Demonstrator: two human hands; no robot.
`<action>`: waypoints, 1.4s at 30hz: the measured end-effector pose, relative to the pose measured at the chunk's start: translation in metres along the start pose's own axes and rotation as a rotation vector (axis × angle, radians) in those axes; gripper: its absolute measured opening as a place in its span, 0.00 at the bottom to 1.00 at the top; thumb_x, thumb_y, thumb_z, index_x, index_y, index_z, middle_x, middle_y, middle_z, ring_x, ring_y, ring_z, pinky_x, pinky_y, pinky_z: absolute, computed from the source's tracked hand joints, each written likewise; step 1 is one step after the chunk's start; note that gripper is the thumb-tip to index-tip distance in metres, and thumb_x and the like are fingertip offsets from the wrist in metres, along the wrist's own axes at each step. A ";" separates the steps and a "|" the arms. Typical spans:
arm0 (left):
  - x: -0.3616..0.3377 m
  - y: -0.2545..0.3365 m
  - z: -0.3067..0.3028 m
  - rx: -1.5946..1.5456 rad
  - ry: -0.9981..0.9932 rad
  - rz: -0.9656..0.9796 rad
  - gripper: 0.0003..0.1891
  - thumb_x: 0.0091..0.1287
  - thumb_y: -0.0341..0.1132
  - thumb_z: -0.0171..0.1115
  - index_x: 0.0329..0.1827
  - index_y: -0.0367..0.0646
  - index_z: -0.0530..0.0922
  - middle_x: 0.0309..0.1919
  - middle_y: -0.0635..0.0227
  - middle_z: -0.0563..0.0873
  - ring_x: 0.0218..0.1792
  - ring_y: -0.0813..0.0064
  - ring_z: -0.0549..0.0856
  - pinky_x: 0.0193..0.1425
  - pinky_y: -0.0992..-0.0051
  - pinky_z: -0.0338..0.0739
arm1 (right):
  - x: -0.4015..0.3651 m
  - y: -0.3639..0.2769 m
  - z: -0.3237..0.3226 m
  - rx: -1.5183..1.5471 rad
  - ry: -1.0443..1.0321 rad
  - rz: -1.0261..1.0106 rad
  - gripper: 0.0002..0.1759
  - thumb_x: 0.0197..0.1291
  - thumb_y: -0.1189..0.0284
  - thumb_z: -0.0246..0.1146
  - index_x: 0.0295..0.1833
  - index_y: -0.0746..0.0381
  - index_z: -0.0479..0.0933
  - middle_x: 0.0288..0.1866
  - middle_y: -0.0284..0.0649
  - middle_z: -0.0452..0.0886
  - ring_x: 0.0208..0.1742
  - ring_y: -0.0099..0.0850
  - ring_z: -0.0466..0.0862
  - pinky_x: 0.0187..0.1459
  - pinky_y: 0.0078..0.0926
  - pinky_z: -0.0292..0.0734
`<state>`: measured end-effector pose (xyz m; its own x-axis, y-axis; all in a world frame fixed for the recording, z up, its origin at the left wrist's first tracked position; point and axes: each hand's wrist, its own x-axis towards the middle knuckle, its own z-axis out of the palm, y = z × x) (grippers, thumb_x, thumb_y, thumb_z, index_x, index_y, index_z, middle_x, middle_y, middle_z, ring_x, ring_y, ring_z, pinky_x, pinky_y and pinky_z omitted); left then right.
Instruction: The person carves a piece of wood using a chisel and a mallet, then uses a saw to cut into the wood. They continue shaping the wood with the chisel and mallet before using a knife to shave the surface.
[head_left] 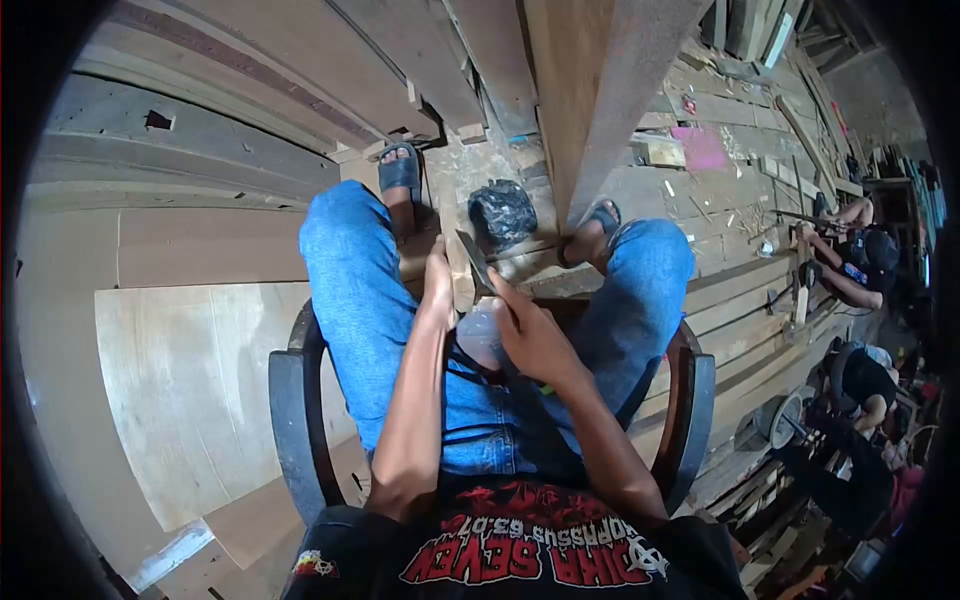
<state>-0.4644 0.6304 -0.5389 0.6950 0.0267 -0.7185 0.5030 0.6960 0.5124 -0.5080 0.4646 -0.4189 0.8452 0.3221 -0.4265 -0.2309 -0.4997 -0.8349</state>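
Between my knees stands a narrow strip of pale wood (456,255), its far end toward the floor. My left hand (438,285) is closed along its left side, fingers pointing away from me. In my right hand (535,338) is a knife, gripped by its handle, which the fingers mostly hide. The dark knife blade (474,258) slants along the right side of the strip, close to the wood. Below the near end of the strip, a translucent, rounded thing (480,335) lies at my lap, partly covered by my right hand.
A black plastic bag (503,213) sits on the floor between my sandalled feet. Chair arms (296,430) flank me. Long boards (190,130) lean at the left, and a thick upright plank (590,95) stands ahead. Two people (868,250) sit at the right among timber.
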 end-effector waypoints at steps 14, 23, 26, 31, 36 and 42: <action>-0.027 0.014 0.024 0.187 0.063 -0.076 0.25 0.80 0.59 0.45 0.42 0.51 0.82 0.28 0.73 0.84 0.25 0.75 0.83 0.28 0.74 0.80 | -0.021 -0.014 -0.028 -0.045 0.003 0.043 0.27 0.80 0.64 0.54 0.80 0.59 0.67 0.38 0.64 0.82 0.45 0.57 0.85 0.49 0.45 0.79; -0.012 -0.003 0.003 0.141 0.003 -0.027 0.26 0.82 0.58 0.41 0.52 0.49 0.83 0.34 0.72 0.85 0.31 0.76 0.83 0.36 0.71 0.79 | -0.017 -0.016 -0.022 -0.037 -0.022 0.050 0.27 0.79 0.65 0.54 0.79 0.59 0.67 0.40 0.66 0.84 0.51 0.65 0.84 0.49 0.49 0.78; -0.010 0.000 -0.002 0.083 -0.020 -0.025 0.27 0.83 0.57 0.40 0.59 0.46 0.81 0.40 0.69 0.87 0.36 0.72 0.86 0.41 0.71 0.83 | -0.014 -0.017 0.001 -0.042 0.062 0.016 0.27 0.79 0.65 0.54 0.79 0.58 0.67 0.41 0.67 0.84 0.51 0.66 0.83 0.49 0.49 0.78; -0.016 0.009 0.006 0.125 0.004 -0.037 0.31 0.83 0.58 0.38 0.65 0.43 0.79 0.50 0.63 0.88 0.46 0.68 0.88 0.54 0.67 0.84 | -0.001 -0.007 -0.003 -0.104 0.066 -0.045 0.27 0.79 0.64 0.53 0.80 0.57 0.66 0.47 0.67 0.84 0.55 0.67 0.82 0.56 0.58 0.75; -0.020 0.013 0.013 0.118 0.040 -0.019 0.31 0.84 0.57 0.36 0.68 0.43 0.78 0.54 0.62 0.87 0.50 0.66 0.87 0.58 0.66 0.81 | 0.005 -0.008 -0.003 -0.085 0.037 -0.070 0.28 0.79 0.64 0.52 0.79 0.61 0.66 0.52 0.67 0.83 0.58 0.67 0.80 0.60 0.57 0.74; -0.006 0.007 -0.002 0.096 0.031 0.072 0.27 0.82 0.59 0.40 0.50 0.46 0.80 0.36 0.65 0.87 0.35 0.69 0.89 0.41 0.67 0.87 | 0.016 0.016 0.012 -0.030 0.140 -0.275 0.27 0.79 0.65 0.51 0.78 0.64 0.67 0.58 0.69 0.81 0.60 0.66 0.80 0.64 0.55 0.73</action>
<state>-0.4662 0.6364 -0.5316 0.7155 0.0978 -0.6917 0.5002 0.6195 0.6050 -0.5035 0.4715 -0.4429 0.9328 0.3353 -0.1323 0.0281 -0.4337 -0.9006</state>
